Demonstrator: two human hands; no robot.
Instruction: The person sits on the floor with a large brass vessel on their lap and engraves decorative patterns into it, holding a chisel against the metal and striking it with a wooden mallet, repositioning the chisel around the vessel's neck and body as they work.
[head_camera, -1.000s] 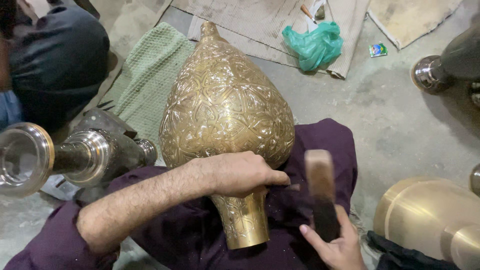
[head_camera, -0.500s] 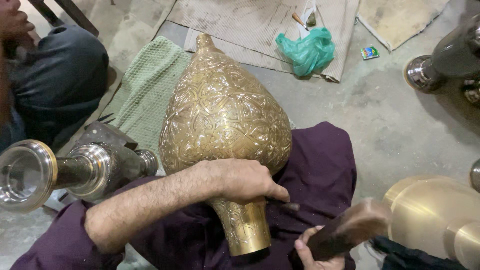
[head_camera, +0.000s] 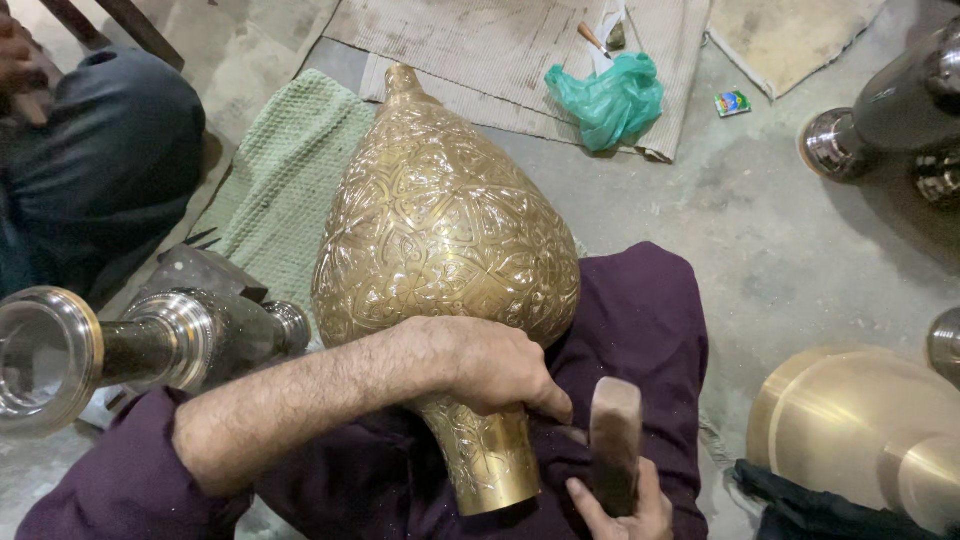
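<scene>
A large engraved brass vessel (head_camera: 445, 235), drop-shaped with a narrow neck, lies across my lap on purple cloth (head_camera: 640, 320). My left hand (head_camera: 490, 365) lies over the vessel where the body meets the neck, fingers closed around a small tool that is mostly hidden. My right hand (head_camera: 620, 500) at the bottom edge grips a wooden mallet (head_camera: 614, 440), whose head stands upright just right of the left hand's fingertips.
A silver-and-dark metal stand (head_camera: 120, 345) lies at my left. A green towel (head_camera: 290, 185) is behind it. A green plastic bag (head_camera: 605, 100) rests on a mat. A brass dome (head_camera: 860, 425) sits at right. Another person's dark-clothed knee (head_camera: 100, 170) is at upper left.
The mallet swung down and to the right half a second ago, then came back up to stand beside my left hand. The vessel and left hand stayed put.
</scene>
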